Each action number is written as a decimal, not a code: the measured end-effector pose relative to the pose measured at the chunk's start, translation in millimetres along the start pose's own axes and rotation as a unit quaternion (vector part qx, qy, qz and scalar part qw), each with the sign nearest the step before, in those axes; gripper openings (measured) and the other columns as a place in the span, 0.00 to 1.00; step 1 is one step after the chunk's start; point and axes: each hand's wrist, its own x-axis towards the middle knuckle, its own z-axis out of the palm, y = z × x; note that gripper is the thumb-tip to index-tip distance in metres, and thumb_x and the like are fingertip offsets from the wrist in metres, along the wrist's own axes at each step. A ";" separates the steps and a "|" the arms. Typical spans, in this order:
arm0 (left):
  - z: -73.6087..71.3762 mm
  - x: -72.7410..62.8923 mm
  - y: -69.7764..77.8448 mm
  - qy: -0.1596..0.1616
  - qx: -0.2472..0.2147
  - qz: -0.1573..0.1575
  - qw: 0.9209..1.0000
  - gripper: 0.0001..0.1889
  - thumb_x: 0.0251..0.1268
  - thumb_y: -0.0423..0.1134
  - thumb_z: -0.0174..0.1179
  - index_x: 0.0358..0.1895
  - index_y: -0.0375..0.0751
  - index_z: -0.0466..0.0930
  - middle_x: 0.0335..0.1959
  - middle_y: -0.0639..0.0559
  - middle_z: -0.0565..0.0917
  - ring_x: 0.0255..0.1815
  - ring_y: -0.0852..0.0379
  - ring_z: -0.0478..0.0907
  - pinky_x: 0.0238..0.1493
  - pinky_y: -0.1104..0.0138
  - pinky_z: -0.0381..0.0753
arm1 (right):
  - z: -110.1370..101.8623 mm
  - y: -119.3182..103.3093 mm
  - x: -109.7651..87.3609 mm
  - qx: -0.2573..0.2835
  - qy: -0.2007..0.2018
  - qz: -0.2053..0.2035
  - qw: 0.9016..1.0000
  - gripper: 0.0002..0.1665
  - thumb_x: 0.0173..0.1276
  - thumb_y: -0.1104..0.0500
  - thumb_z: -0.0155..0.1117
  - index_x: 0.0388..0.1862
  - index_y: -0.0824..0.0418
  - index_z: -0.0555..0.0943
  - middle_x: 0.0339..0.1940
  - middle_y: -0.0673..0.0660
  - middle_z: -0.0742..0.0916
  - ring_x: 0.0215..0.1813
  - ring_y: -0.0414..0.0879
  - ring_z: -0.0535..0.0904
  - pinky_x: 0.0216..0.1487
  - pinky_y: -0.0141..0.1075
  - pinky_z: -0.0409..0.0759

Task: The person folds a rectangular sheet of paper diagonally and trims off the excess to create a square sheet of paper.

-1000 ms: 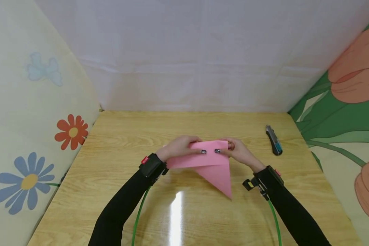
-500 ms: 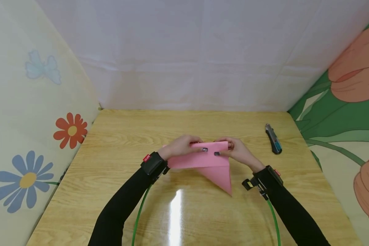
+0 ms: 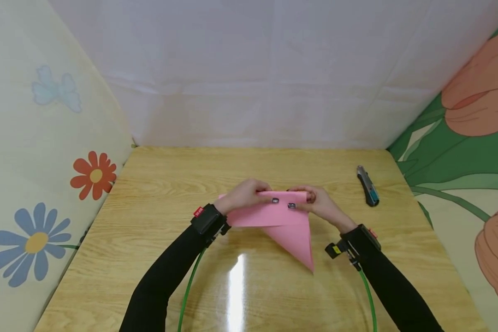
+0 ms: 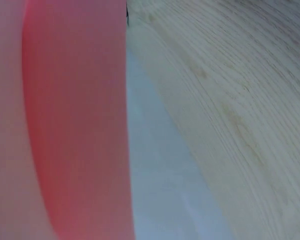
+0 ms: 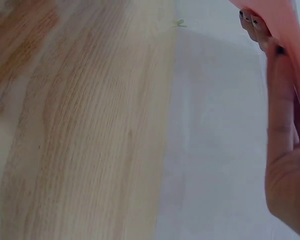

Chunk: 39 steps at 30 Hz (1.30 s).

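Observation:
A folded sheet of pink paper (image 3: 290, 235) is held up over the table, a wide band across its top and a pointed flap hanging down on the right. My left hand (image 3: 246, 196) pinches its upper edge near the middle, thumb in front and the other fingers behind. At the upper right corner my right hand (image 3: 321, 203) pinches the paper the same way, its thumb close to the left one. In the left wrist view the pink paper (image 4: 80, 120) fills the left side. The right wrist view shows the right hand (image 5: 287, 135) with the paper between thumb and fingers.
A utility knife (image 3: 368, 186) lies on the wooden table (image 3: 182, 170) at the far right. A white cloth (image 3: 249, 92) hangs behind the table. Flower-printed sheets stand on both sides. A green cable (image 3: 186, 290) runs from each wrist camera.
Both hands keep their grip on the pink paper's upper edge. The hanging flap's tip rises slightly, then drops lower again. The head view shifts a little.

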 end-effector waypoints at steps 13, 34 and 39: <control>-7.2 -1.4 -4.7 -0.004 -0.033 -0.018 0.999 0.09 0.63 0.41 0.61 0.41 0.41 0.84 0.34 0.51 0.84 0.26 0.62 0.72 0.28 0.74 0.69 | -7.6 13.9 -12.0 0.034 -0.156 0.010 0.987 0.17 0.61 0.68 0.64 0.46 0.79 0.77 0.35 0.66 0.87 0.31 0.42 0.85 0.34 0.45 0.84; 1.8 1.9 1.9 0.029 -0.009 -0.047 0.998 0.10 0.61 0.46 0.62 0.36 0.43 0.85 0.25 0.54 0.81 0.21 0.62 0.72 0.22 0.75 0.68 | -9.7 18.5 -15.1 0.006 -0.126 -0.002 0.992 0.18 0.70 0.65 0.53 0.50 0.79 0.75 0.34 0.67 0.87 0.30 0.42 0.84 0.38 0.46 0.83; 2.2 1.4 0.5 0.024 -0.015 -0.039 0.999 0.09 0.61 0.44 0.63 0.36 0.42 0.85 0.25 0.54 0.81 0.21 0.63 0.71 0.23 0.75 0.66 | -7.5 17.3 -12.4 0.014 -0.104 -0.001 0.994 0.22 0.70 0.66 0.53 0.58 0.81 0.68 0.41 0.72 0.84 0.33 0.40 0.83 0.38 0.42 0.84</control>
